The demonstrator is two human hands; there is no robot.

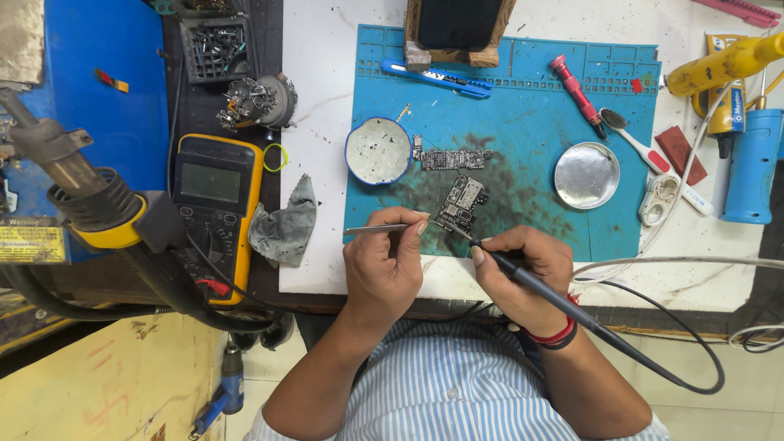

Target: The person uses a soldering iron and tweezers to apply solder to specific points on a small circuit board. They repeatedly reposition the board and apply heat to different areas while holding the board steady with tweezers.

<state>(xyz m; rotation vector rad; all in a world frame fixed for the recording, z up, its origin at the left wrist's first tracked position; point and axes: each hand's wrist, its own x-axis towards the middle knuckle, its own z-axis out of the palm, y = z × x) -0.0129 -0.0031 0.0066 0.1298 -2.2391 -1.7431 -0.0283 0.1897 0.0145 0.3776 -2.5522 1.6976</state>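
Note:
My left hand (385, 260) grips metal tweezers (369, 229), their shaft pointing left, close to a small circuit board (462, 202) on the blue work mat (531, 139). My right hand (523, 265) holds a black soldering iron (535, 286) like a pen. Its tip touches the lower edge of that board. A black cable runs from the iron to the right. A second, longer circuit board (453, 158) lies just above.
A round blue-rimmed tin (377, 150) and a metal lid (586, 175) sit on the mat, with a blue utility knife (437, 78), red screwdriver (576, 94) and toothbrush (653, 159). A yellow multimeter (214, 204), grey rag (286, 224) and hot-air nozzle (65, 175) lie left.

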